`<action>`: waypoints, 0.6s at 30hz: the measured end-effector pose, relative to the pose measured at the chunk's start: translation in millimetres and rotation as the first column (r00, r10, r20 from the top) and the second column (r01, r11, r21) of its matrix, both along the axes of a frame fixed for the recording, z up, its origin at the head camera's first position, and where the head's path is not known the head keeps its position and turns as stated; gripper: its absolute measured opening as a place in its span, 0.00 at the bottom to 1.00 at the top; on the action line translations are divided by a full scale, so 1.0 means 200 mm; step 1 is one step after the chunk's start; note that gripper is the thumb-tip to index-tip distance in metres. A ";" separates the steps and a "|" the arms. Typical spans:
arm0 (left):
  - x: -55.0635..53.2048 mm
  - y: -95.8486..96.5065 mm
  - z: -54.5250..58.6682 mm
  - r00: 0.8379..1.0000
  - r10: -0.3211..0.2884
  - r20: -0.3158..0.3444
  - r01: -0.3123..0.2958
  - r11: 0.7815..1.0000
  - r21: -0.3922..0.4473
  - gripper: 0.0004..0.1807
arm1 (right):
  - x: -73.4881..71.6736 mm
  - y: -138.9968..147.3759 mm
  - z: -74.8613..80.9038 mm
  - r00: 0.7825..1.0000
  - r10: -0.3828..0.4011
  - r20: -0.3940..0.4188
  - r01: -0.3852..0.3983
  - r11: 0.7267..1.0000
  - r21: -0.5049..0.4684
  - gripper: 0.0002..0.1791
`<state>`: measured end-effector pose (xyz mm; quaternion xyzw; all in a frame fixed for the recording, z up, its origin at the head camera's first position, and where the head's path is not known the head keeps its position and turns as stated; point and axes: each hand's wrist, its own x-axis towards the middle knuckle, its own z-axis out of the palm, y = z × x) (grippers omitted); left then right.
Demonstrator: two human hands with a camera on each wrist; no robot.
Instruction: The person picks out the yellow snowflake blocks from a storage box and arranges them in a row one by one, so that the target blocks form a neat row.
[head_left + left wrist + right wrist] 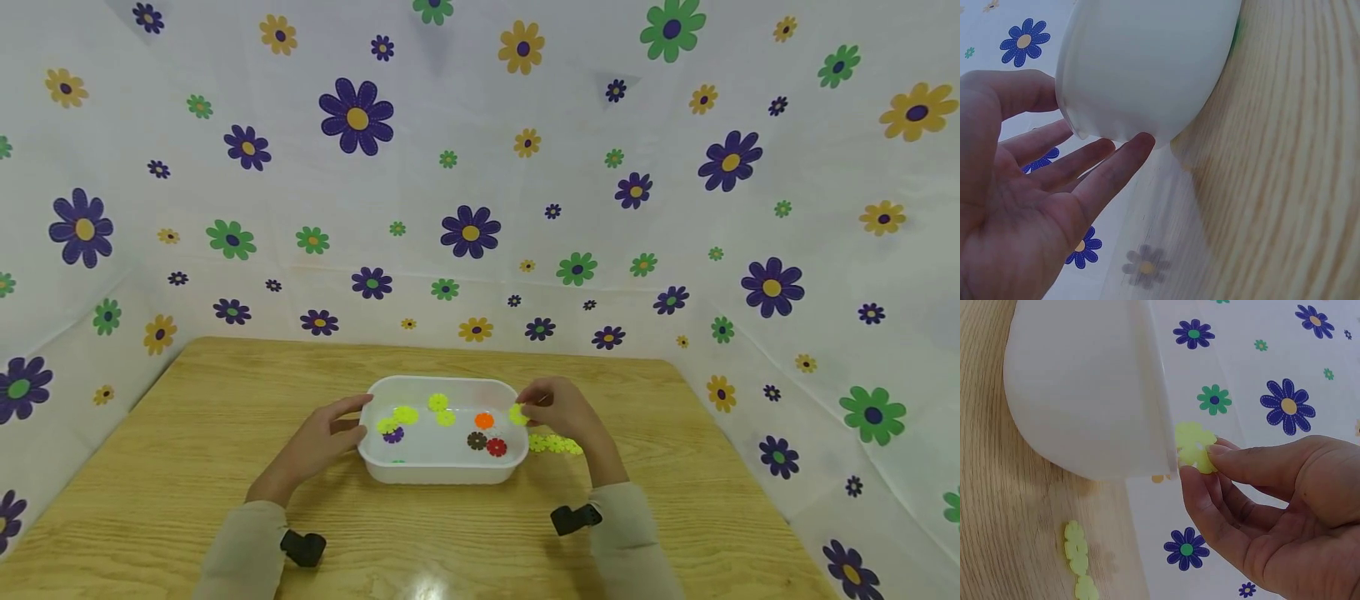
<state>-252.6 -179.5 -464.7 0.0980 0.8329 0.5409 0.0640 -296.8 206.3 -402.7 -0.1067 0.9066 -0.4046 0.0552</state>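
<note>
A white plastic tub [438, 473] stands on the table with several snowflake-shaped building discs inside. My left hand [321, 444] is at the tub's left end, its thumb and fingertips touching the rim and outer wall; the fingers [1113, 175] look fairly straight in the left wrist view. At the right end, my right hand [561, 410] pinches yellow-green snowflake discs [1192, 449] between thumb and fingers, close against the tub's rim. They look joined, though the fingers partly cover them. A chain of yellow-green discs [553, 443] lies on the table beneath the right hand.
Inside the tub are loose yellow-green discs [406, 415], an orange disc [484, 421], a brown disc [477, 441], a red disc [497, 447] and a purple disc [395, 436]. Around the wooden table [247, 375] hangs a white flowered cloth [420, 192].
</note>
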 end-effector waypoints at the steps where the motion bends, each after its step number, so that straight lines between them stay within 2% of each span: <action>1: 0.00 0.00 0.00 1.000 0.000 0.001 0.000 1.000 0.000 0.31 | 0.00 0.01 0.00 1.000 -0.003 0.001 0.003 1.000 0.000 0.07; 18: 0.00 0.00 0.00 1.000 0.002 -0.004 -0.002 1.000 -0.002 0.31 | 0.03 0.23 -0.02 0.999 -0.031 -0.015 0.032 0.999 0.019 0.09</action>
